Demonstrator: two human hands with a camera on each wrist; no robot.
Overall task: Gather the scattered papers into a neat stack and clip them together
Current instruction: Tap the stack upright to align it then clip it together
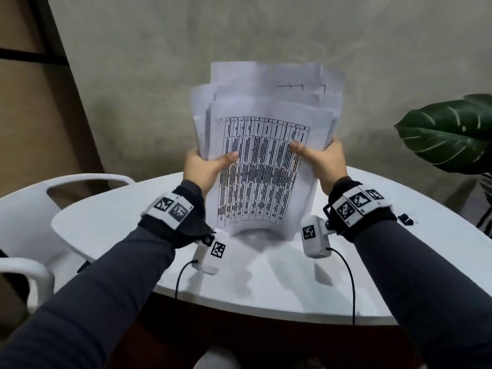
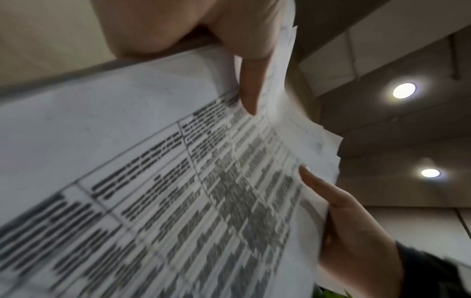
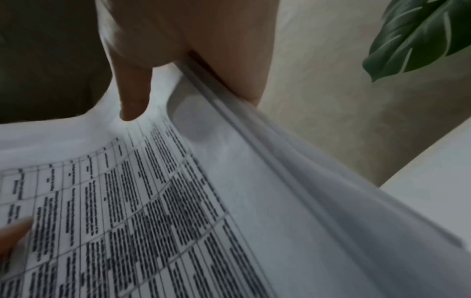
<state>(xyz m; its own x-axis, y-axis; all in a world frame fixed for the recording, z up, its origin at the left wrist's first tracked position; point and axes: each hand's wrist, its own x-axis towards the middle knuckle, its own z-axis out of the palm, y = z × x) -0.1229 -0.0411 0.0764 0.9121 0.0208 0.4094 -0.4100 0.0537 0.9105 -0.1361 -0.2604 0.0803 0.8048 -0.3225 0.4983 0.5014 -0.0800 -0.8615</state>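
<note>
A bundle of white papers [image 1: 266,145] stands upright, its lower edge on the white table [image 1: 111,222]. The front sheet carries a printed table of text, and the sheets behind stick up unevenly. My left hand [image 1: 205,163] grips the bundle's left edge, thumb on the front sheet. My right hand [image 1: 319,161] grips the right edge the same way. In the left wrist view the papers [image 2: 142,181] fill the frame under my left thumb [image 2: 251,88]. The right wrist view shows the sheets' edges [image 3: 280,161] below my right thumb [image 3: 133,96]. A small black clip [image 1: 406,219] lies on the table to the right.
A white chair [image 1: 32,209] stands at the table's left. A large green leaf [image 1: 450,131] of a plant hangs at the right. A grey wall is behind the table. Cables run from the wrist cameras over the table's near edge.
</note>
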